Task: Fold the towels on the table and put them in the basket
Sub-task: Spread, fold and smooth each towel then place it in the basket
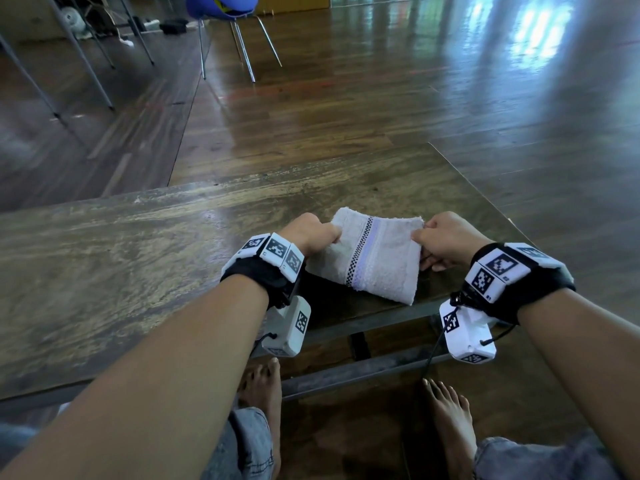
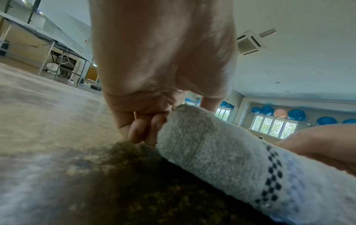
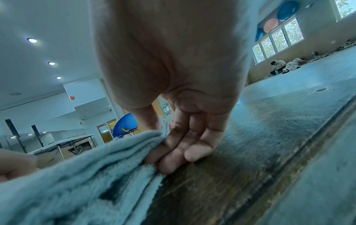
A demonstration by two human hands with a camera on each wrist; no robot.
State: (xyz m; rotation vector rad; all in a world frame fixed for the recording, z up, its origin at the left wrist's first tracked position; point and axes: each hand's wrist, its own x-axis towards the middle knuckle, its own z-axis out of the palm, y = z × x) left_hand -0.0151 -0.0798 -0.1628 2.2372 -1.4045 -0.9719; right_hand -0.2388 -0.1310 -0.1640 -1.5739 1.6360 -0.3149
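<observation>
A small pale grey towel [image 1: 372, 258] with a black checked stripe and a lilac band lies folded on the wooden table [image 1: 138, 265], near its front right corner. My left hand [image 1: 317, 233] pinches the towel's far left corner, thumb on top. My right hand [image 1: 438, 237] pinches the far right corner, its other fingers resting down on the table. In the left wrist view the towel [image 2: 221, 159] shows as a thick fold beside my left fingers [image 2: 142, 130]. In the right wrist view its stacked layers [image 3: 86, 175] meet my right fingers [image 3: 181, 146]. No basket is in view.
The table's right edge [image 1: 485, 192] runs close to my right hand, with wooden floor beyond. A blue chair [image 1: 225, 15] stands far back on the floor. The table's front rail [image 1: 363, 372] is below the towel, and my bare feet show under it.
</observation>
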